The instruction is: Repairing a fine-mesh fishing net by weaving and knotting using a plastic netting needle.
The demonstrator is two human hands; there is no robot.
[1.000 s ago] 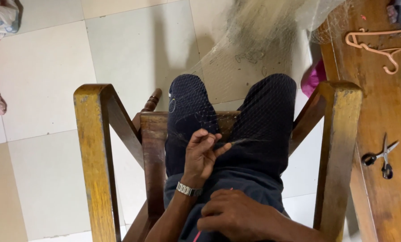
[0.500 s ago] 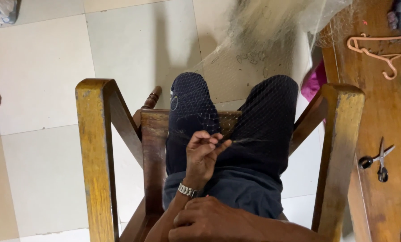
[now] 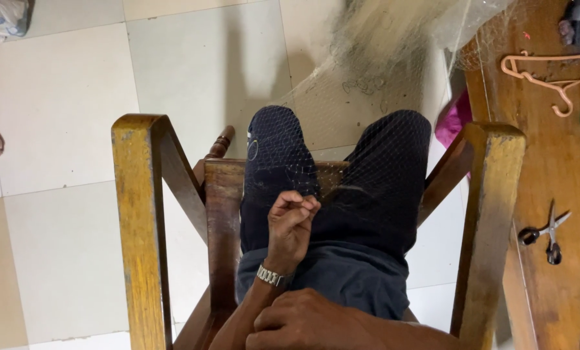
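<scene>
Two hands work close together over the lap of a person seated in a wooden armchair (image 3: 137,214). The fishing net (image 3: 367,84), a fine, pale, nearly see-through mesh, drapes over both dark-trousered knees between the chair's arms and gathers into a hazy, straw-coloured heap on the floor beyond the chair's front. Its threads are thin as hair, knotted into small diamond openings, with darker bits caught here and there. The left hand (image 3: 290,223), a metal watch (image 3: 272,277) on its wrist, has its fingertips pinched tight on a strand of the net just above the seat's front edge. The right hand (image 3: 303,324) lies lower, nearer the chair's back, fingers curled in; whether it grips anything I cannot tell. The chair's arms are thick, squared, worn and glossy brown. To the right of the chair stands a wooden table (image 3: 562,162) bearing black-handled scissors (image 3: 549,233) and a pinkish clothes hanger (image 3: 549,71). Left of the chair, pale square floor tiles (image 3: 56,97) spread out.
</scene>
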